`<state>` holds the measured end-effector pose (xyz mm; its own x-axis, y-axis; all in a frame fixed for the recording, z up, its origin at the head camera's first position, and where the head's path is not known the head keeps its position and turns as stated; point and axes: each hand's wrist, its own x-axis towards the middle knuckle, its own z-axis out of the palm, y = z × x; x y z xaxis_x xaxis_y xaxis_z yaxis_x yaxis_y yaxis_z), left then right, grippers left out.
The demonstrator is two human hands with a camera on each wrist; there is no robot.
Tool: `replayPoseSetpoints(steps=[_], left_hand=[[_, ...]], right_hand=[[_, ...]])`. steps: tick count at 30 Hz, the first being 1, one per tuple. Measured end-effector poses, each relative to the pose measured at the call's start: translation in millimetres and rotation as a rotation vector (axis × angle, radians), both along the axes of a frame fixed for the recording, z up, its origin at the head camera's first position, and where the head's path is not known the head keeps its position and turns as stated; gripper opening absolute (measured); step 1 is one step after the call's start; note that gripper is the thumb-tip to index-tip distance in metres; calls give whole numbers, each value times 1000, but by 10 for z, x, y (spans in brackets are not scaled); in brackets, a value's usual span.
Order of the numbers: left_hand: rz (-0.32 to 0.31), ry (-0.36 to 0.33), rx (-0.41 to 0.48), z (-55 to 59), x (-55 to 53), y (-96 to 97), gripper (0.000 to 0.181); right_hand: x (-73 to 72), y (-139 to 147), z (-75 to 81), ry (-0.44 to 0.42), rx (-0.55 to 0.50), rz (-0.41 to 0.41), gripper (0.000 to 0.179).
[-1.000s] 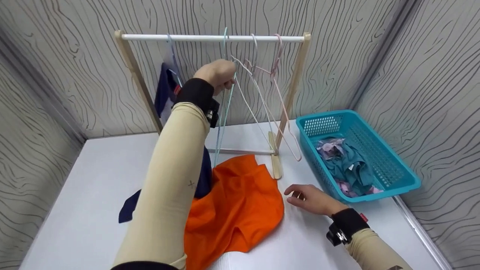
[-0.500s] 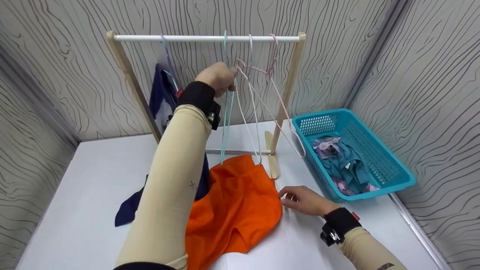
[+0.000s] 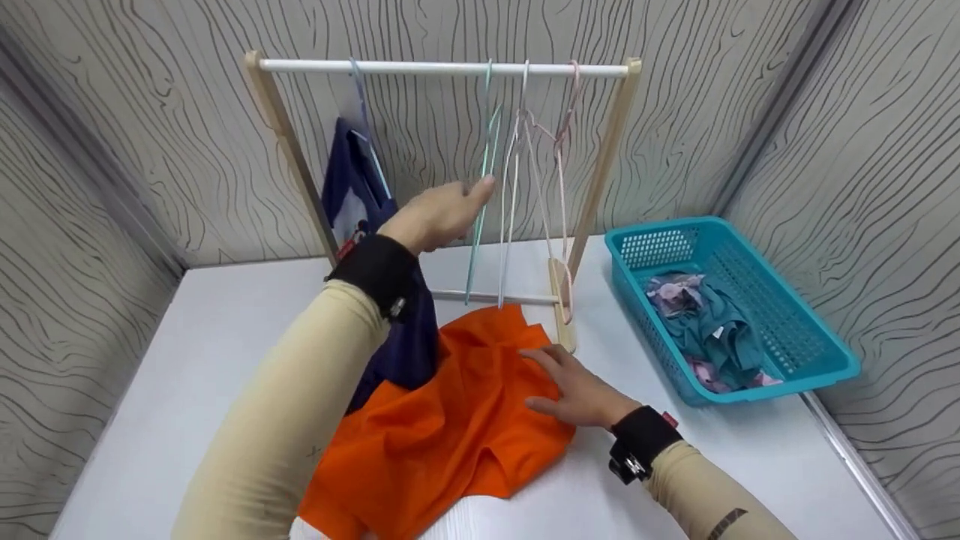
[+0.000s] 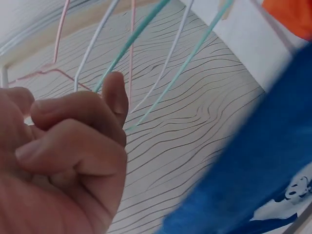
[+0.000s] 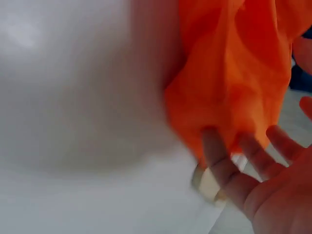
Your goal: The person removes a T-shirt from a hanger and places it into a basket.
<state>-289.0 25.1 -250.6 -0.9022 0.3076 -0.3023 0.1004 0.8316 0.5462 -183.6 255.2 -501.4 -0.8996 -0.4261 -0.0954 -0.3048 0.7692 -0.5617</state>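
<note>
So the orange cloth (image 3: 450,427) was left pretty rumpled on the white table (image 3: 150,375), right in front of the clothes rack (image 3: 604,172). The right hand (image 3: 574,390) was held at its right side, fingers spread wide with a big gap to the thumb, nothing gripped. The fingertips were seen against the orange in the right wrist view too, but that one was blurry, so whether the fabric was actually pressed couldn't be told.

The left hand (image 3: 442,217) was held up right by the mint hanger (image 3: 475,255), one digit stuck out, other fingers loosely bent with nothing seen in them. Whether the hanger was touched couldn't be told tbh, since it was partly covered by the fingers in the left wrist view.

Four hangers were hooked on the white bar (image 3: 442,67): left to right, a blue hanger (image 3: 360,90), the mint one, a white hanger (image 3: 504,232) and a pink hanger (image 3: 562,202). A navy garment (image 3: 420,330) with a cartoon print was hung on the blue one, its lower part seen right beside the orange cloth. Over on the right, a teal basket (image 3: 795,386) was parked, with teal cloth (image 3: 720,330) and pinkish patterned cloth (image 3: 679,294) bundled inside. Black bands (image 3: 646,435) were worn on both wrists.
</note>
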Motion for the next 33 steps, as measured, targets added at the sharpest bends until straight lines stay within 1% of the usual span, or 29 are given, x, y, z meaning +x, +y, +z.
replayPoseSetpoints(steps=[3, 5, 6, 9, 11, 14, 16, 18, 20, 23, 25, 27, 30, 33], left_hand=[[-46, 24, -55, -114, 190, -197, 84], [-99, 22, -75, -198, 307, -307, 78], [-133, 24, -83, -241, 366, -353, 73], [-210, 32, -101, -363, 541, -466, 54], [-249, 23, -113, -447, 645, -522, 47], [-268, -5, -130, -583, 777, -589, 42], [-270, -23, -137, -681, 839, -638, 39], [-257, -34, -140, -777, 888, -697, 36], [-257, -38, -137, -873, 912, -720, 34], [-256, -56, -122, -992, 939, -749, 33], [-248, -68, -114, -1055, 956, -771, 33], [-231, -81, -106, -1107, 976, -793, 32], [-204, -91, -103, -1167, 1009, -832, 33], [-192, -100, -107, -1219, 1038, -868, 35]], right_hand=[[-15, -290, 32, -105, 89, 8, 85], [-28, -489, 32, -160, 169, 19, 93], [-37, -592, 22, -163, 213, 25, 96], [-63, -872, -29, -104, 328, 50, 104], [-68, -1022, -71, -68, 419, 45, 106], [-65, -1162, -126, -41, 550, 15, 102], [-66, -1193, -157, -33, 604, 6, 98], [-76, -1176, -179, -20, 589, 7, 93], [-69, -1068, -199, -12, 520, 2, 84], [-46, -847, -247, 6, 398, 10, 65], [-20, -678, -280, 26, 347, 21, 53], [13, -502, -312, 41, 321, 32, 46], [81, -232, -317, 49, 242, 24, 42], [116, 35, -252, 61, 121, -2, 42]])
